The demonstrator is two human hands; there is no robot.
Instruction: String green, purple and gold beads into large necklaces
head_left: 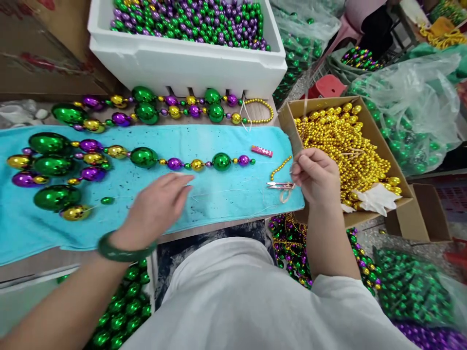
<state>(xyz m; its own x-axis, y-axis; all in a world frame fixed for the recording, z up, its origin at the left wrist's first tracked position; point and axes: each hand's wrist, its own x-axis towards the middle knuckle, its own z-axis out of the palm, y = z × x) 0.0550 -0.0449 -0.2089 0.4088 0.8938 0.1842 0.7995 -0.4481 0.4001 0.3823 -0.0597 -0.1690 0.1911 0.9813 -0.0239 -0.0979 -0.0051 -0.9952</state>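
On a turquoise towel (233,194) lies a strand of green, gold and purple beads (144,158), its large beads bunched at the left. A thin clear thread runs from its right end to my right hand (316,175), whose thumb and fingers are pinched on it. My left hand (155,209) hovers below the strand, fingers stretched out and thumb apart, nothing visible in it. Another thread passes beneath that hand, with a small green bead (107,200) on it. Close to my right hand are small scissors (280,185), a short gold bead chain (280,167) and a pink printed stick-shaped item (261,151).
A second bead necklace (195,111) lies behind the towel, before a white foam box (189,63) of green and purple beads. Right of the table stands a cardboard box (404,194) holding gold beads (343,146). Bags of green beads (412,282) sit on the floor.
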